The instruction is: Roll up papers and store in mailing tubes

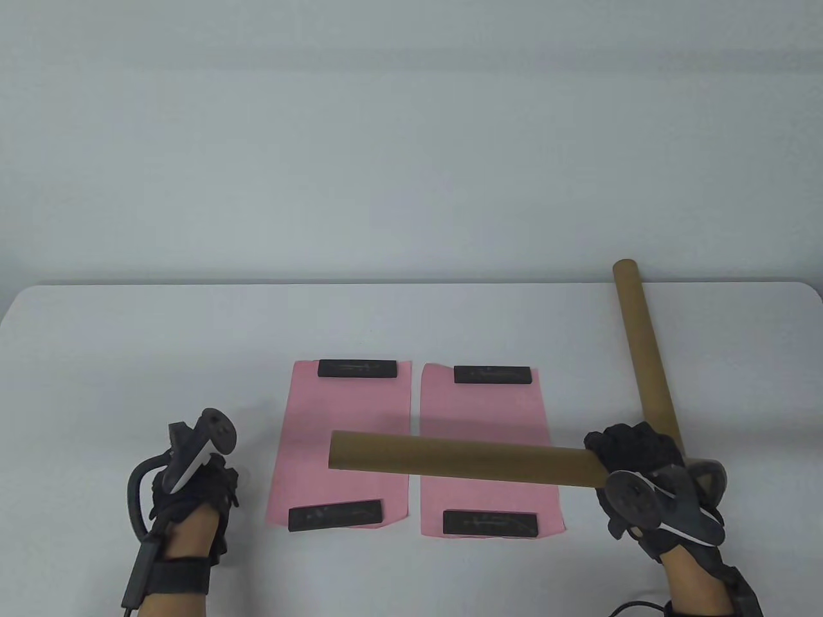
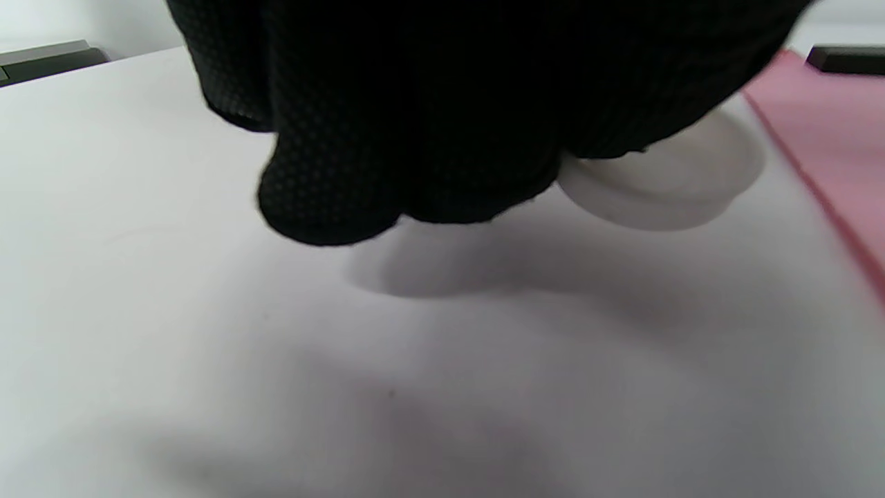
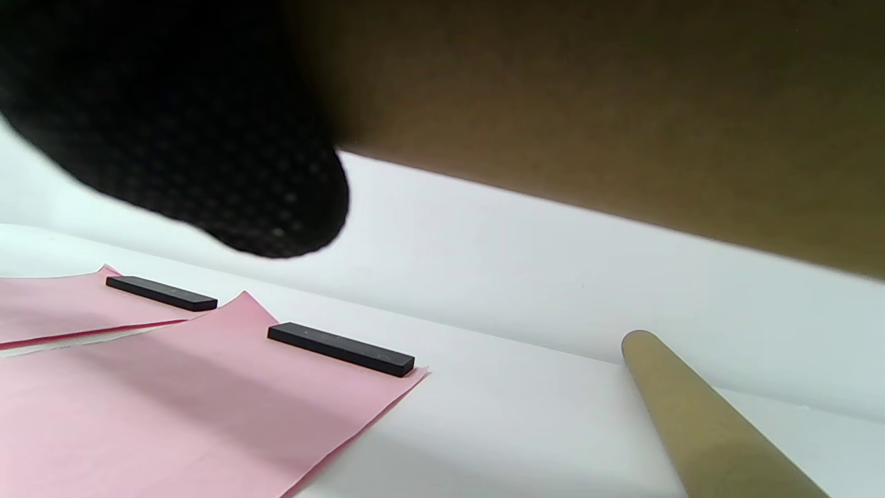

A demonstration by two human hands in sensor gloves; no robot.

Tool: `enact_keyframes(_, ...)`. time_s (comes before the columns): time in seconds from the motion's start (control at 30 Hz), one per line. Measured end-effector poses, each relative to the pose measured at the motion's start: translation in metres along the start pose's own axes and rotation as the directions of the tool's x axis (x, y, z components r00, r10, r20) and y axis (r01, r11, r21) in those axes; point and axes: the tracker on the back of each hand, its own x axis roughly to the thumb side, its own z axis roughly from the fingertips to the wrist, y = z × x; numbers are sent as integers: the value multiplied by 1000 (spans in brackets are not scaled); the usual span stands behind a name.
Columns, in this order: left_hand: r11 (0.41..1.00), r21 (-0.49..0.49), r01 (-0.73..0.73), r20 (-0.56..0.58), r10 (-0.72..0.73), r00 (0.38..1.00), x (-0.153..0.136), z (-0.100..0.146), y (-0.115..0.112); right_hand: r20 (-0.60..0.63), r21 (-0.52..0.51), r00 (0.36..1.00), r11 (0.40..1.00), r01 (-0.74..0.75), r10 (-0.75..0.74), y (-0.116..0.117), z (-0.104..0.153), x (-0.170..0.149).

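Observation:
Two pink papers lie flat side by side, the left one and the right one. My right hand grips the right end of a brown mailing tube and holds it level across and above both papers; it fills the top of the right wrist view. A second tube lies on the table at the right, also in the right wrist view. My left hand is low at the left, its fingers curled over a white round cap.
Black bar weights hold the papers down: two at the far ends and two at the near ends. The second tube's far end juts past the white table's back edge.

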Motion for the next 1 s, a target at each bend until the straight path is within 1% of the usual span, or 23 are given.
enact_keyframes(0.2, 1000, 20, -5, -30, 6, 1000, -1, -1, 0, 20, 30, 1000, 1000, 2, -2, 4, -2, 5)
enact_keyframes(0.33, 1000, 19, -21, -23, 22, 1000, 0, -4, -7, 18, 40, 1000, 999, 6, -7, 4, -2, 5)
enact_keyframes(0.5, 998, 44, -40, -32, 42, 999, -2, -4, -7, 12, 56, 1000, 998, 21, -21, 4, -2, 4)
enact_keyframes(0.6, 998, 8, -68, -56, 68, 996, -6, -1, -2, 8, 58, 1000, 998, 14, -14, 4, -2, 3)
enact_keyframes(0.63, 997, 15, -80, -53, 81, 995, -6, 2, 2, 8, 63, 1000, 998, 17, -18, 4, -2, 3)
enact_keyframes(0.67, 994, 55, -99, -45, 101, 994, -7, 7, 7, 7, 73, 1000, 997, 28, -29, 4, -3, 2)
enact_keyframes(0.73, 987, 112, -115, -15, 117, 993, -5, 18, 18, 0, 95, 999, 994, 52, -52, 6, -3, 0)
enact_keyframes(0.8, 971, 193, -140, 66, 130, 989, 2, 36, 29, -18, 125, 995, 987, 97, -96, 9, -4, -3)
enact_keyframes(0.87, 957, 240, -164, 191, 119, 974, 10, 52, 35, -42, 153, 990, 978, 141, -136, 13, -5, -5)
enact_keyframes(0.9, 949, 261, -174, 210, 120, 970, 14, 58, 36, -53, 167, 986, 972, 163, -157, 15, -6, -7)
enact_keyframes(0.97, 944, 270, -190, 265, 116, 957, 20, 68, 39, -73, 181, 974, 958, 222, -212, 17, -8, -11)
enact_keyframes(1.0, 938, 265, -222, 285, 143, 948, 22, 72, 39, -104, 186, 968, 952, 243, -227, 19, -9, -14)
